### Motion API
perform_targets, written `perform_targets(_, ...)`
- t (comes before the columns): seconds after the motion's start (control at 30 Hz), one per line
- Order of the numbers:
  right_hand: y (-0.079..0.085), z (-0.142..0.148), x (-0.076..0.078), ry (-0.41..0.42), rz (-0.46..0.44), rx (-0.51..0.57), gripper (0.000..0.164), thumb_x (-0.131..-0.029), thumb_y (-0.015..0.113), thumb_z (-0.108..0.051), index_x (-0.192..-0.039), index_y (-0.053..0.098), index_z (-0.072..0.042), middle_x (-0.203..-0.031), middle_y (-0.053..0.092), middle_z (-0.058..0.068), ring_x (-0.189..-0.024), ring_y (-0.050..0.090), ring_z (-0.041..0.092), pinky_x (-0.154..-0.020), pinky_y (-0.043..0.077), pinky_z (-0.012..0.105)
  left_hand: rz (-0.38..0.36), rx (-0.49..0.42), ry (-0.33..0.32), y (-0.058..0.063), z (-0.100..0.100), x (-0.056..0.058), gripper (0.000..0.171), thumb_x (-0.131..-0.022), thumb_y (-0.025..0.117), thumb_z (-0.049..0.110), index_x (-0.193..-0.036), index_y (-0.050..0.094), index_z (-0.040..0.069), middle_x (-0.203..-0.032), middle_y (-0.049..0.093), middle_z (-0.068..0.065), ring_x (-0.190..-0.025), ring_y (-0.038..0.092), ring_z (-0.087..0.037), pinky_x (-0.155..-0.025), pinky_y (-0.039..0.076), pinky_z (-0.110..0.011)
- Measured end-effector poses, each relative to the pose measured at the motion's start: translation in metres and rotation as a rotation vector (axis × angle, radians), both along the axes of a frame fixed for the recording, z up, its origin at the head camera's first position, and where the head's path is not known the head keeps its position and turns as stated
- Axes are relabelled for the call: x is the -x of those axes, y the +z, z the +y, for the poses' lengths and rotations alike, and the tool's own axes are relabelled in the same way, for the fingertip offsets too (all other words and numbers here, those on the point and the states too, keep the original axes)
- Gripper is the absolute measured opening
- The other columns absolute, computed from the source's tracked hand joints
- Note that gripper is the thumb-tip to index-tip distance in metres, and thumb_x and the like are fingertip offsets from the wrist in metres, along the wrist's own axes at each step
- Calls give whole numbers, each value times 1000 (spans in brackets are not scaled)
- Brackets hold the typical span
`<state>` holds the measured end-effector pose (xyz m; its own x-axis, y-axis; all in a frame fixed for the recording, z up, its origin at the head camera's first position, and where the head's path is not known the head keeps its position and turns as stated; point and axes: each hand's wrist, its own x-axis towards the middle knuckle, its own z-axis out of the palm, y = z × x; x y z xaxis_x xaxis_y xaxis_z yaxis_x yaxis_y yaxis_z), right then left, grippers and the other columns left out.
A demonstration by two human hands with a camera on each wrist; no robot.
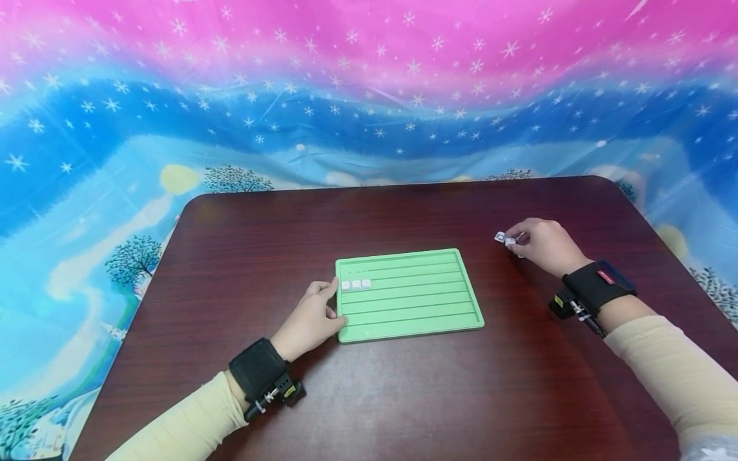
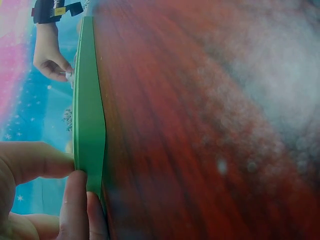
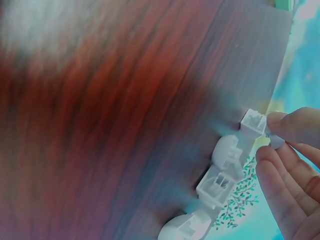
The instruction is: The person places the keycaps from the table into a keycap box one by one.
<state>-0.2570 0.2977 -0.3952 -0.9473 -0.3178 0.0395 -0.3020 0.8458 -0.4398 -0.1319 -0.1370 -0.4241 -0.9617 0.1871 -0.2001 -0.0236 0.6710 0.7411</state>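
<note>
My left hand [image 1: 308, 318] holds the left edge of a shallow green tray [image 1: 415, 323] with ridges across it. Thumb and fingers are at its rim in the left wrist view, where the tray [image 2: 91, 110] shows edge-on. Three white keycaps [image 1: 356, 284] sit side by side at the left end of one of its rows. To the right of the tray, my right hand [image 1: 544, 245] pinches a small white keycap [image 3: 276, 142] between thumb and fingers. Just beside those fingertips, several more white keycaps [image 3: 217, 186] lie on the table, some with their hollow undersides showing.
The dark reddish-brown table [image 1: 403, 397] has rounded far corners. Behind it hangs a pink and blue cloth [image 1: 369, 115] with snowflakes and trees. Each wrist wears a black strap [image 1: 259, 368] with a small camera.
</note>
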Motion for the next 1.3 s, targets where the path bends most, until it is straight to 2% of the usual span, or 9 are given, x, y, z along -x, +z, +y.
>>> perform_targets(0.3, 3, -2, -7, -15, -24, 41, 21, -95, 70, -4, -113, 73, 6, -110, 65, 23, -95, 65, 34, -69, 53, 33, 18, 1, -6, -1, 0, 0, 80, -89, 73, 2, -156, 32, -7, -148, 40, -24, -82, 56, -12, -69, 48, -27)
perform_targets(0.53, 2, -5, -9, 2, 4, 48, 23, -95, 69, -4, -117, 71, 4, -109, 70, 23, -95, 67, 36, -77, 56, 50, 11, -8, -3, -2, 0, 1, 80, -89, 73, 1, -156, 31, -7, -147, 40, -23, -82, 56, -12, -69, 48, -28)
perform_targets(0.63, 3, -8, -11, 17, 13, 47, 26, -95, 69, -3, -119, 71, 5, -109, 71, 22, -95, 68, 35, -79, 55, 53, 6, -13, -3, -1, 0, 0, 80, -89, 72, 2, -157, 30, -7, -148, 39, -24, -82, 56, -12, -70, 48, -28)
perform_targets(0.83, 0, -13, -13, 70, 47, 38, 32, -93, 70, -1, -124, 70, 9, -111, 70, 24, -92, 69, 34, -79, 56, 52, 0, -8, 4, -1, 1, 0, 81, -89, 73, 3, -157, 30, -5, -148, 40, -22, -82, 56, -12, -69, 48, -27)
perform_targets(1.1, -1, -22, -18, 117, 59, 53, 27, -93, 70, -2, -120, 74, 3, -111, 69, 18, -93, 68, 28, -80, 55, 49, 6, -11, 3, 1, 1, -1, 80, -89, 72, 2, -157, 30, -7, -147, 40, -23, -81, 55, -12, -69, 47, -28)
perform_targets(1.3, -2, -29, -19, 123, 52, 55, 33, -93, 72, -3, -125, 72, 3, -111, 70, 16, -92, 68, 27, -80, 55, 48, 5, -9, 5, 2, 1, -1, 80, -89, 72, 2, -157, 30, -6, -148, 40, -23, -80, 56, -12, -68, 46, -27)
